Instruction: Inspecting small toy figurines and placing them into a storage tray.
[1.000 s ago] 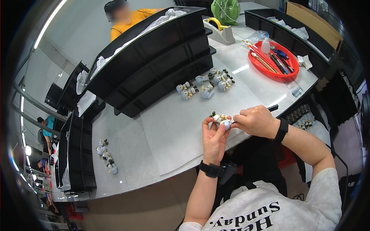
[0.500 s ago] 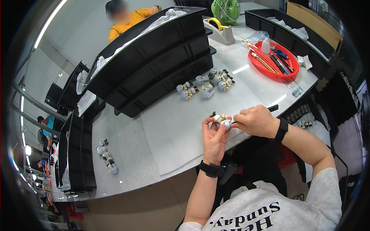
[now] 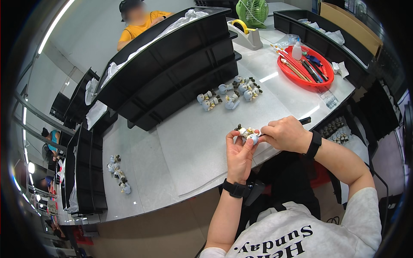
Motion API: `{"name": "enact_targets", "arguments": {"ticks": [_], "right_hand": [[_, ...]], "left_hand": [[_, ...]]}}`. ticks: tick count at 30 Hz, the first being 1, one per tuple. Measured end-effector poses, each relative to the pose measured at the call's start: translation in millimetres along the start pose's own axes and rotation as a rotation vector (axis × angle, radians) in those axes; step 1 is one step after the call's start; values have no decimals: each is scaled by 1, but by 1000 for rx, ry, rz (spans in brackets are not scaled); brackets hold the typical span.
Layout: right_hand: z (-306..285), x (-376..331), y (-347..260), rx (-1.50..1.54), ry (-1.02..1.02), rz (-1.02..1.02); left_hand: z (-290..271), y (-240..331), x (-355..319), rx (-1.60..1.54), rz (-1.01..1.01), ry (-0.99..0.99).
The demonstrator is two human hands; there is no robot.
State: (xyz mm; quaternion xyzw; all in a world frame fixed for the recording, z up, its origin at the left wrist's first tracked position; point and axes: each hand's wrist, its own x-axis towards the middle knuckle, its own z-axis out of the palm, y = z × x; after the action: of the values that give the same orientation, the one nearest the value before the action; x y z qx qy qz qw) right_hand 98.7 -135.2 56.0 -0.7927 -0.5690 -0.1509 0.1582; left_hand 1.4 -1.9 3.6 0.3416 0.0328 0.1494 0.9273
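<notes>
My left hand (image 3: 239,155) holds a small pale-blue and cream figurine (image 3: 247,133) between thumb and fingers, just above the front edge of the grey table (image 3: 180,142). My right hand (image 3: 285,134) is closed around a thin dark tool whose black end (image 3: 304,121) sticks out to the right; its tip touches the figurine. Both wrists carry black bands.
Several more figurines (image 3: 230,93) stand mid-table before stacked black trays (image 3: 172,64). A second small group of figurines (image 3: 118,172) sits at the left. A red tray of brushes (image 3: 306,69), a tape dispenser (image 3: 245,34) and a green fan (image 3: 253,9) lie far right. A person in orange (image 3: 140,21) sits behind.
</notes>
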Motion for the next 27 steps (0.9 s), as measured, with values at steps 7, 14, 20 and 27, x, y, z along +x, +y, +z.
{"name": "enact_targets", "arguments": {"ticks": [7, 14, 20, 27], "right_hand": [[0, -2, 2, -16, 13, -37], [0, -1, 1, -18, 6, -46], [1, 0, 2, -4, -4, -16], [1, -1, 3, -26, 18, -45]], "left_hand": [[0, -1, 0, -12, 1, 0], [-1, -1, 0, -9, 4, 3], [-2, -1, 1, 10, 5, -9], [-2, -1, 1, -5, -1, -8]]}}
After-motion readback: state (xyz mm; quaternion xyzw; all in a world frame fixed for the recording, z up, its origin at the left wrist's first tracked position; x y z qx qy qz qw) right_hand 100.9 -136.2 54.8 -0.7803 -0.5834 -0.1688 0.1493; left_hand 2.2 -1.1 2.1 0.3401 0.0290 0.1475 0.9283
